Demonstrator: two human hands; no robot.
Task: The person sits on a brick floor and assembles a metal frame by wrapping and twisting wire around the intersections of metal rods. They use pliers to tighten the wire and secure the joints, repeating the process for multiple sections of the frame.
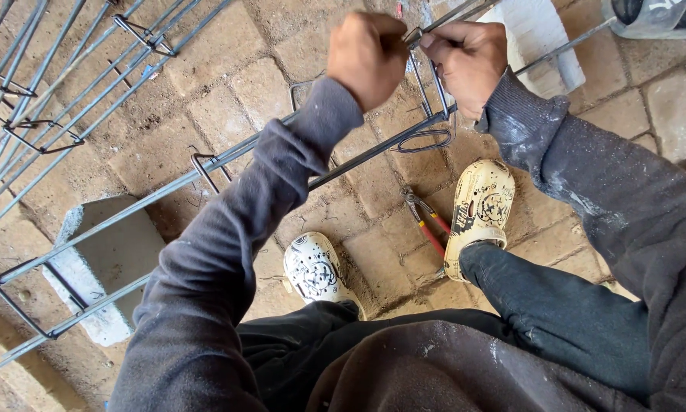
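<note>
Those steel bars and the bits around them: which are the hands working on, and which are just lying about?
In use:
left hand
right hand
steel bars
wire loop

Lying about:
red-handled pincers
concrete block
second bundle of bars

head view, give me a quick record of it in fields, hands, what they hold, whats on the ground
left hand: fist closed on a metal tool at the rebar cage
right hand: fingers gripping the same spot from the other side
cage support: concrete block under the bars
ground: brick paving, red-handled pincers between the two clogs
background: second rebar cage upper left
</note>
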